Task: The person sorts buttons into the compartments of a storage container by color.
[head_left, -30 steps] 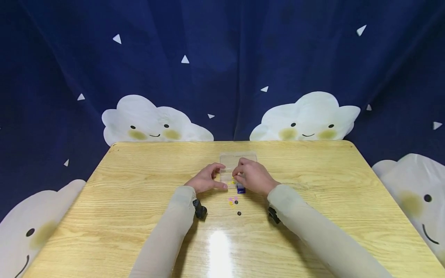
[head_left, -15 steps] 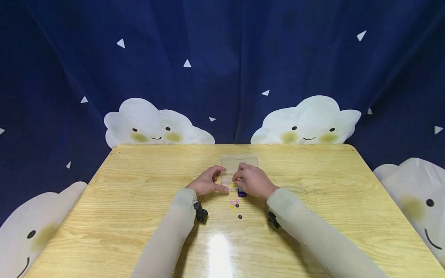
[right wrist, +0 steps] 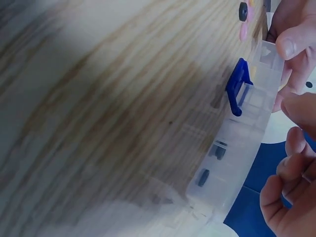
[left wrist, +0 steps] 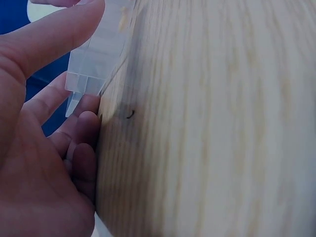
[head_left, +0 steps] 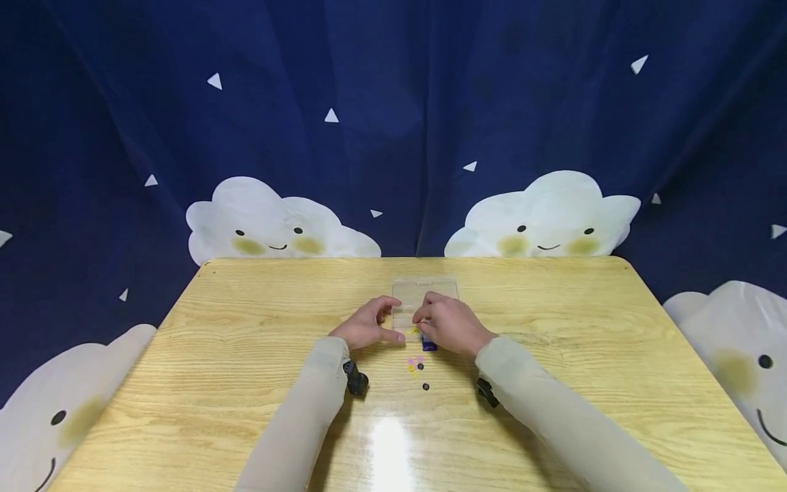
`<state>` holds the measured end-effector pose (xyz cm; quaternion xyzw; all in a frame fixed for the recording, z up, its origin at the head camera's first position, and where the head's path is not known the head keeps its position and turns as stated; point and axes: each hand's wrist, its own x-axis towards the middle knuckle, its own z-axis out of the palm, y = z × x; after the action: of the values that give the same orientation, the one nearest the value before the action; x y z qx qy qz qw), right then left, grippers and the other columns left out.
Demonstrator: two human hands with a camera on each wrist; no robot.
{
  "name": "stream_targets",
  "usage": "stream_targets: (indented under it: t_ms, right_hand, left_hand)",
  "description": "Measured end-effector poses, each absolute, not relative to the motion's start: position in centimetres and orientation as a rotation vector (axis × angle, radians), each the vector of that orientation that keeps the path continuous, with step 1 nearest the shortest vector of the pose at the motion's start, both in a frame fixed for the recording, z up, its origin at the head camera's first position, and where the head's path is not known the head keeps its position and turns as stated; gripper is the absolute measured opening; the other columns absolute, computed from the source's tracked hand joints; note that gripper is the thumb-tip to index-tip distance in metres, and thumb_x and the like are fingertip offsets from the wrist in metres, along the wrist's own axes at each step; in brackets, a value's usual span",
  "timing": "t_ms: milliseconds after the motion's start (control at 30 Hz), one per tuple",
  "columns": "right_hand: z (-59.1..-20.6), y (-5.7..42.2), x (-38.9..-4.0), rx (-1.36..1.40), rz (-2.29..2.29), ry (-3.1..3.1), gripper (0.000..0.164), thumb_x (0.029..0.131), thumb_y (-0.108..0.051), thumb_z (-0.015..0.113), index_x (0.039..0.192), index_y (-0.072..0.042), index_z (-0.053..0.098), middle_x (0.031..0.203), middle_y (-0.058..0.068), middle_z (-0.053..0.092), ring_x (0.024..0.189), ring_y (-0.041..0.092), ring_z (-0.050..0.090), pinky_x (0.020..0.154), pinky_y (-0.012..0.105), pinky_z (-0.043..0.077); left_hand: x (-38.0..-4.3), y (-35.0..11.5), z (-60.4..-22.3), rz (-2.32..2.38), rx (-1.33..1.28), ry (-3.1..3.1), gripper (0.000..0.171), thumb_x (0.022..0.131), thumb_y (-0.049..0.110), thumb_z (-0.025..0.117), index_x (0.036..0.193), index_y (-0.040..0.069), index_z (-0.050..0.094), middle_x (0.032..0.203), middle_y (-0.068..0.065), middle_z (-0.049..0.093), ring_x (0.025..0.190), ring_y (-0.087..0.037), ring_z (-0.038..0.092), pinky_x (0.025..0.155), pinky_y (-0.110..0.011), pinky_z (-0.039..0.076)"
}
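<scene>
A clear plastic compartment box [head_left: 404, 316] with a raised lid stands on the table. My left hand [head_left: 367, 323] grips its left end, thumb at the front and fingers behind, as the left wrist view shows. Over the box is my right hand [head_left: 453, 321], fingers curled and fingertips close together; whether something sits between them is hidden. Yellow pieces [head_left: 415, 331] lie just below those fingertips. In the right wrist view, a blue latch [right wrist: 238, 88] is on the box's front, and dark buttons [right wrist: 203, 177] show through one compartment.
In front of the box lie several small loose buttons: pink [head_left: 410, 361], yellow [head_left: 411, 368] and black [head_left: 421, 367]. Another black button [head_left: 426, 387] lies nearer to me. A wooden table [head_left: 258, 383] carries everything, with a dark blue curtain [head_left: 393, 130] behind its far edge.
The head view has tilted slightly, so everything sits lower in it. The yellow piece seen at my right fingertips a second ago is no longer visible there. Both hands stay at the box.
</scene>
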<state>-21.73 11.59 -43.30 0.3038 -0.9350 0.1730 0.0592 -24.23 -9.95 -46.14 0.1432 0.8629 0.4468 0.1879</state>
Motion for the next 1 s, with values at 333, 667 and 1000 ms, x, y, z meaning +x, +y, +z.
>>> stream_targets:
  t_ms: [333,667,1000]
  right_hand:
    - [-42.1,12.1,-20.5,1.019,0.528,-2.771,0.008,0.090,-0.016,0.072,0.095,-0.016,0.079,0.088,-0.004,0.060,0.067,0.005,0.051,0.062,0.021,0.045]
    - [-42.2,12.9,-18.4,1.131,0.514,-2.806,0.007,0.090,-0.017,0.072,0.094,-0.018,0.078,0.092,-0.005,0.062,0.074,0.006,0.057,0.068,0.023,0.048]
    - [-42.8,13.3,-17.0,1.231,0.544,-2.817,0.006,0.088,-0.015,0.074,0.092,-0.017,0.078,0.090,-0.007,0.062,0.076,0.003,0.056,0.071,0.023,0.050]
  left_hand:
    - [-24.2,-10.2,-45.9,1.272,0.381,2.425,0.074,0.080,0.022,0.084,0.144,0.020,0.048,0.130,-0.006,0.049,0.109,-0.022,0.044,0.095,-0.038,0.038]
    - [-24.3,-10.2,-45.9,1.287,0.412,2.427,0.072,0.079,0.020,0.084,0.142,0.017,0.049,0.126,-0.008,0.050,0.103,-0.021,0.042,0.089,-0.035,0.037]
    - [-24.3,-10.0,-46.2,1.282,0.406,2.421,0.072,0.079,0.021,0.085,0.142,0.017,0.049,0.127,-0.008,0.050,0.105,-0.021,0.044,0.092,-0.036,0.038]
